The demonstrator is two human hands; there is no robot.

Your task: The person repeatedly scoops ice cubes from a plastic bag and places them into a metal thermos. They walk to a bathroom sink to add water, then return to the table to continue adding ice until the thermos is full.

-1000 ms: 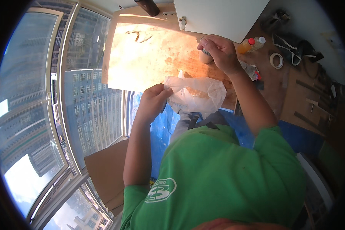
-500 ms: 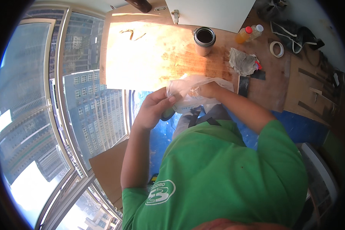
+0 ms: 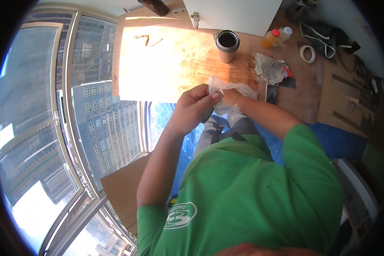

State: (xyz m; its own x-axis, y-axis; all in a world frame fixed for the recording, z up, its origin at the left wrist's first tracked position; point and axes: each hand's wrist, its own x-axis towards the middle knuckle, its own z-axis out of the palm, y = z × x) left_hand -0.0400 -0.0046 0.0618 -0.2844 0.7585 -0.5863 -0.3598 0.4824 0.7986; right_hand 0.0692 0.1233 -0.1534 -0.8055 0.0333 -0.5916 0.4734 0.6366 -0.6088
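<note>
A thin, translucent plastic bag (image 3: 226,109) hangs in front of me at the near edge of the wooden tabletop. My left hand (image 3: 198,106) is closed, thumb and fingers pinching the bag's left edge. Something dark shows just under that palm, too covered to name. My right hand (image 3: 231,97) reaches into the bag from the right; the crumpled film hides its fingers, and whether they hold anything cannot be seen. The two hands almost meet. Beyond them stands an open, dark-rimmed insulated cup (image 3: 227,48) with dark inside.
On the wooden tabletop (image 3: 158,77) lie a crumpled grey cloth (image 3: 269,69) and a tape roll (image 3: 307,54). Two bottles, one orange (image 3: 270,39), stand behind the cloth. A white panel (image 3: 232,15) occupies the far side. Windows (image 3: 91,85) line the left; blue sheeting (image 3: 337,138) covers the floor.
My left hand has moved right and slightly up, closer to my right hand. The bag has bunched up between them and looks narrower. The right hand has hardly shifted.
</note>
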